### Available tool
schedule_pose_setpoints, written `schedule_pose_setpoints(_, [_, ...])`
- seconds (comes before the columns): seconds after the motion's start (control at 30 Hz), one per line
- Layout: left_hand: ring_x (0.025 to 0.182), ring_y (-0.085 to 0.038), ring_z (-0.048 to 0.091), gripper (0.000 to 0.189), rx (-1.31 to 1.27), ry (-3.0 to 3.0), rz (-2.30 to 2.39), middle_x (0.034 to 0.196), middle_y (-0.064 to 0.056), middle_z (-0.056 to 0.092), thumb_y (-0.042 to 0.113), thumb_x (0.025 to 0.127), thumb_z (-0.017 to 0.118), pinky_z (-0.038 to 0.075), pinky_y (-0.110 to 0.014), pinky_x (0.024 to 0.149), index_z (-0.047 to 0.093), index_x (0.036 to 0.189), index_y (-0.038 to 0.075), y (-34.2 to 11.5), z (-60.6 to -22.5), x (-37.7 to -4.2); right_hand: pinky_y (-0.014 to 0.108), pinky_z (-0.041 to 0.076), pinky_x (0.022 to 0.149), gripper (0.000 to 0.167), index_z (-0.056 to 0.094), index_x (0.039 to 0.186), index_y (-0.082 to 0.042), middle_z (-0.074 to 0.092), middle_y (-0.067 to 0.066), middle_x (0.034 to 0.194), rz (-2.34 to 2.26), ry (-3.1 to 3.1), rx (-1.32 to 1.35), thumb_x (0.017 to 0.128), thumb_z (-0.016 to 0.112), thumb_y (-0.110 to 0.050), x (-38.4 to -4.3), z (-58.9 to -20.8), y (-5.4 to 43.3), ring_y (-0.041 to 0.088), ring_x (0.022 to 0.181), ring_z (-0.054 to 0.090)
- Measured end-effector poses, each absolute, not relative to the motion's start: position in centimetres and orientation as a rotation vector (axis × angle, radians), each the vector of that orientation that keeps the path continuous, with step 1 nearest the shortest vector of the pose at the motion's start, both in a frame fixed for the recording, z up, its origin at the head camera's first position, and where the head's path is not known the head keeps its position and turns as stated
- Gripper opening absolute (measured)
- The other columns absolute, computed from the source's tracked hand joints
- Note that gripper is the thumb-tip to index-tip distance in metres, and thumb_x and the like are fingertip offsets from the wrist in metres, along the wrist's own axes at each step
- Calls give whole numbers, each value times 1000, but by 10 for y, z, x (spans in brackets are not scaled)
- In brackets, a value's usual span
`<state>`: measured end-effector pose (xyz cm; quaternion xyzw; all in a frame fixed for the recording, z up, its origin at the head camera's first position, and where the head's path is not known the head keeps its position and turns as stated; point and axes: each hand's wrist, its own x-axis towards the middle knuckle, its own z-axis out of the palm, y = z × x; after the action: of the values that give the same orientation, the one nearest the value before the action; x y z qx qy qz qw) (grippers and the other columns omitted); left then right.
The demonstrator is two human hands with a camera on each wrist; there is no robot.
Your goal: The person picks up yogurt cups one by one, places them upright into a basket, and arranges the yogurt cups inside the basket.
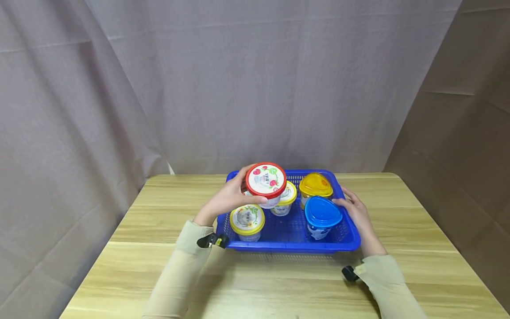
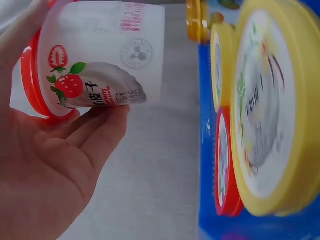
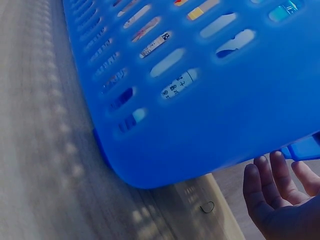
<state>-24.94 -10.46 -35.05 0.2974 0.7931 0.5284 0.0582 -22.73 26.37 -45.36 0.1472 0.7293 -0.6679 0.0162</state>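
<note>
My left hand [image 1: 227, 192] grips a white tub with a red strawberry-printed lid [image 1: 266, 179], raised over the left part of a blue plastic basket [image 1: 279, 246]. Strawberries are printed on its side [image 2: 105, 55] too. Below it in the basket sit two yellow-lidded tubs, one near the front left [image 1: 247, 219] and one behind [image 1: 287, 195]. Another red-lidded tub [image 2: 227, 165] shows in the left wrist view, mostly hidden from the head. A cup with a yellow lid [image 1: 315, 185] and one with a blue lid [image 1: 322, 212] stand at the right. My right hand [image 1: 358, 217] touches the basket's right rim with relaxed fingers.
The basket stands on a wood-grain table [image 1: 263, 283], toward its back edge. Grey cloth [image 1: 255, 88] hangs behind and at the left, with a brownish wall of cloth [image 1: 462, 146] on the right.
</note>
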Motion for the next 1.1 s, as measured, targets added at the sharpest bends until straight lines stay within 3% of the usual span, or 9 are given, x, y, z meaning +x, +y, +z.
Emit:
schedule_pose_setpoints(0.13, [120, -17, 58, 97, 893, 2423, 1585, 129, -4, 60, 24, 77, 90, 47, -36, 105, 32, 154, 16, -99, -351, -247, 30, 48, 98, 76, 22, 162, -25, 41, 12, 152, -2080, 2246, 453, 99, 61, -43, -227, -454, 264, 22, 122, 51])
schedule_pose_setpoints(0.3, [121, -16, 57, 97, 870, 2503, 1467, 131, -1, 59, 34, 77, 89, 47, -39, 104, 33, 154, 18, -92, -350, -242, 49, 35, 114, 76, 19, 163, -26, 31, 16, 161, -2102, 2211, 456, 100, 59, -43, -226, -454, 263, 34, 137, 40])
schedule_pose_setpoints(0.53, [120, -18, 57, 100, 852, 2547, 1383, 134, -2, 58, 38, 77, 89, 50, -41, 101, 31, 155, 17, -81, -352, -230, 41, 42, 110, 76, 21, 163, -27, 33, 15, 160, -2098, 2217, 457, 100, 59, -44, -226, -452, 263, 30, 133, 44])
schedule_pose_setpoints(0.8, [120, -19, 57, 101, 798, 2595, 1341, 136, -4, 57, 40, 77, 88, 48, -43, 104, 30, 156, 14, -69, -372, -220, 52, 34, 114, 77, 20, 163, -26, 32, 18, 159, -2106, 2221, 452, 99, 59, -46, -224, -451, 263, 36, 137, 40])
schedule_pose_setpoints(1.1, [115, -16, 59, 106, 757, 2603, 1349, 131, 0, 60, 50, 72, 89, 47, -42, 104, 32, 153, 14, -59, -392, -213, 51, 35, 114, 76, 19, 163, -28, 30, 16, 161, -2110, 2203, 449, 100, 58, -47, -225, -452, 264, 35, 138, 39])
